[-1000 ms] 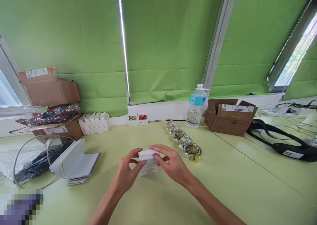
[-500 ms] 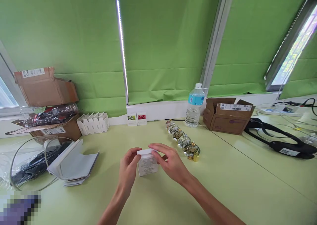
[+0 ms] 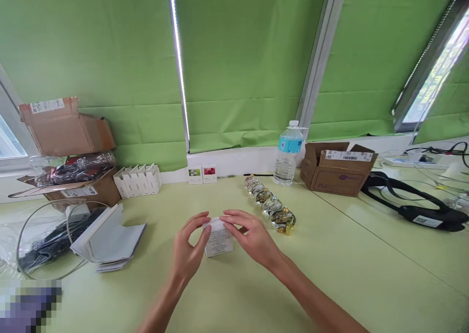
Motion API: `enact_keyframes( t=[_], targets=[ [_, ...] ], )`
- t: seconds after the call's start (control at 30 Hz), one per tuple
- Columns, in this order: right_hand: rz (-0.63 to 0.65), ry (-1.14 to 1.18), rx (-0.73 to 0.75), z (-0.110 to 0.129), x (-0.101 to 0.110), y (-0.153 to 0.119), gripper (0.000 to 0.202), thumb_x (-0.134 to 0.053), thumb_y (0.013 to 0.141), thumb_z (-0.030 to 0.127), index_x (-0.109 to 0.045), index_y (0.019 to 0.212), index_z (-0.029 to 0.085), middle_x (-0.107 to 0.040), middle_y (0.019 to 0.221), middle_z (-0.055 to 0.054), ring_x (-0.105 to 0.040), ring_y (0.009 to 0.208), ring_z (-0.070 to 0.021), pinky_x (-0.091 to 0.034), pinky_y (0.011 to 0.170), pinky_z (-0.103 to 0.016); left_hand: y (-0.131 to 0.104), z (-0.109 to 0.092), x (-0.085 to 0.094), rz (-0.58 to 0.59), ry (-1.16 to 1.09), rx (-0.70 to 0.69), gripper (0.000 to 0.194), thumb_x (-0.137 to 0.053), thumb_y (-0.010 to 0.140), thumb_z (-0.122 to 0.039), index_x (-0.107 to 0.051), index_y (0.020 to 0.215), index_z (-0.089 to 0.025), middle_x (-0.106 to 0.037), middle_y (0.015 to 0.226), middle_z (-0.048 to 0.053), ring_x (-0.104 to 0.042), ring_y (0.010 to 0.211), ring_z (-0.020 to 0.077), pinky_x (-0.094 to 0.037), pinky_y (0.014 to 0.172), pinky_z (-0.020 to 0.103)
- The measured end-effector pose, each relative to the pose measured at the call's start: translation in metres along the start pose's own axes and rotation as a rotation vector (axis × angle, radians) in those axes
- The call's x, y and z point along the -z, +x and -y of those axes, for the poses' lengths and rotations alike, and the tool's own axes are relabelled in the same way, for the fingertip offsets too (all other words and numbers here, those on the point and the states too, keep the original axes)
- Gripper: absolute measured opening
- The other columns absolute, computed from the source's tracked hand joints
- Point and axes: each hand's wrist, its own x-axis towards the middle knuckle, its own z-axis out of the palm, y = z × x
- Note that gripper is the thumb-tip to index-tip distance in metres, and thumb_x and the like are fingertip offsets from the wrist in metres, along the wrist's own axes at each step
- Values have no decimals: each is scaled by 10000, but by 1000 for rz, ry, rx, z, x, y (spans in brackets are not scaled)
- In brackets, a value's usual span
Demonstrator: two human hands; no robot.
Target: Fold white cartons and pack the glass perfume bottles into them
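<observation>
A small white carton [image 3: 219, 243] with fine print on its front stands upright on the table in front of me. My left hand [image 3: 191, 249] holds its left side near the top, thumb at the front edge and fingers behind. At the upper right corner, my right hand [image 3: 252, 233] grips the carton between thumb and fingers. The carton's back is hidden. Beyond my right hand lies a row of shiny gold and silver ornaments [image 3: 271, 207], several in a line. Two small cards with pictures, one green [image 3: 195, 175] and one red [image 3: 210, 174], lean against the wall.
Several white cartons [image 3: 139, 181] stand at the back left, beside stacked cardboard boxes [image 3: 69, 130]. Folded white card [image 3: 113, 247] and a bagged cable [image 3: 51, 245] lie left. A water bottle [image 3: 287, 154], a brown box [image 3: 336, 171] and a black strapped device [image 3: 421, 213] are right.
The blank white flap at the carton's top front is no longer visible; print now reaches up near the top edge. My left fingers have spread a little, and both hands stay at the carton.
</observation>
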Motion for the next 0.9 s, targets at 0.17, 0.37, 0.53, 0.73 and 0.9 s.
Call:
enact_keyframes(
  t=[0.17, 0.37, 0.53, 0.73, 0.9],
  targets=[
    [-20, -86, 48, -2, -2, -2, 266, -498, 924, 332, -715, 1075, 299, -654, 1193, -60, -651, 1001, -208, -598, 665, -298, 1, 2, 1, 16, 121, -121, 193, -573, 874, -303, -731, 978, -266, -702, 1114, 46, -643, 1051, 224, -524, 915, 370],
    [12, -230, 170, -2, 0, -4, 284, -476, 934, 282, -700, 1109, 273, -652, 1211, -68, -644, 1045, -210, -558, 850, -351, -3, 14, 2, 49, 251, -230, 260, -601, 864, -290, -682, 1111, -304, -642, 1240, 31, -626, 1103, 222, -531, 929, 356],
    [48, -358, 239, 0, 4, -7, 310, -457, 946, 306, -673, 1161, 250, -621, 1266, -84, -606, 1122, -229, -518, 918, -381, -5, 22, 5, 76, 363, -357, 323, -572, 883, -250, -633, 1184, -348, -593, 1310, 7, -614, 1127, 219, -520, 948, 351],
    [-40, -536, 139, 1, -1, -12, 334, -417, 950, 287, -597, 1225, 226, -618, 1231, -101, -644, 982, -248, -535, 764, -376, -8, 20, -3, 9, 384, -336, 283, -543, 896, -241, -634, 1153, -315, -626, 1238, 42, -595, 1123, 221, -494, 940, 354],
    [42, -345, -124, 6, -7, -15, 234, -501, 896, 332, -628, 1050, 209, -677, 1004, -73, -634, 777, -206, -493, 656, -310, -10, 1, -6, -33, 244, -51, 288, -580, 857, -369, -615, 1119, -254, -637, 1126, 82, -631, 910, 217, -517, 777, 344]
  ],
)
